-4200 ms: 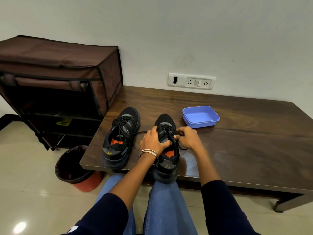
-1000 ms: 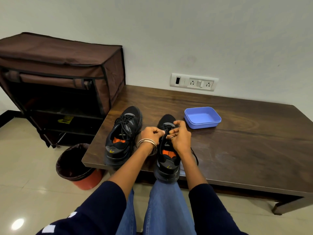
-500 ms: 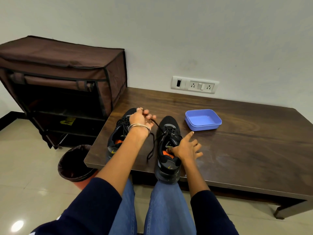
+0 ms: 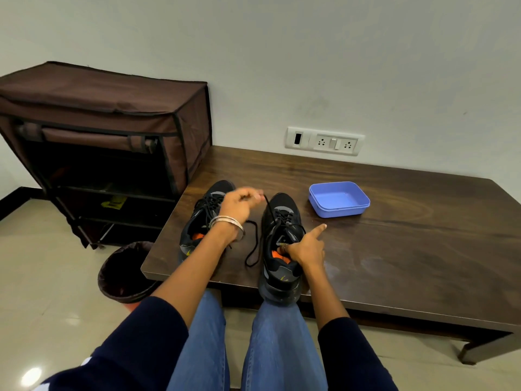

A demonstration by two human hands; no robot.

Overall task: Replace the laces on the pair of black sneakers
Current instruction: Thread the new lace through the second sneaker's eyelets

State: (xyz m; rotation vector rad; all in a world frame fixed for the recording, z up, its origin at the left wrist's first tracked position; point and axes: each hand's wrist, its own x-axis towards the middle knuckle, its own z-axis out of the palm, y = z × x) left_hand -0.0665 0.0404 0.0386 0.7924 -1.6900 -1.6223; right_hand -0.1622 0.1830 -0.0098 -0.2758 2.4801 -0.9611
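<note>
Two black sneakers (image 4: 279, 238) sit by the dark wooden surface's (image 4: 408, 249) near edge; left hand (image 4: 239, 203) pinches one black lace (image 4: 255, 238), right hand (image 4: 306, 249) grips a sneaker's collar.

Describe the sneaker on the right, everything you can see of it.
The right sneaker is black with grey panels, an orange lining inside and a small yellow logo near the heel. It stands upright on the dark wooden table, toe toward the wall, heel over the near edge. The right hand grips its collar, index finger pointing away. Its black lace is partly undone: the left hand pinches one end, pulled up from the upper eyelets, and a loose loop hangs beside the shoe.
</note>
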